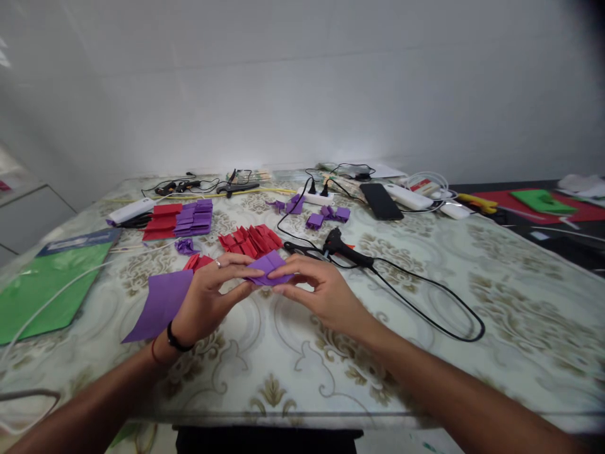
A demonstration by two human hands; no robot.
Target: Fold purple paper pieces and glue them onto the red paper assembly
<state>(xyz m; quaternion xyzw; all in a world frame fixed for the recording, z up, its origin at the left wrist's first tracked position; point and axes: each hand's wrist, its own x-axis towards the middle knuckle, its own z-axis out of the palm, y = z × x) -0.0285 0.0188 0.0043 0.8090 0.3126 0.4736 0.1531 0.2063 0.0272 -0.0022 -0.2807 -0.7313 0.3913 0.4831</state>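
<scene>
While my left hand (pixel 208 291) and right hand (pixel 326 290) pinch the folded purple paper (pixel 270 260) between them over the bench (pixel 302 372), near the red folded strips (pixel 251 241), I judge this a folding step; the next move calls for even thumb pressure.

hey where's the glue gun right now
The glue gun lies right of centre in the head view, just beyond the right hand and nearer than the phone.
</scene>
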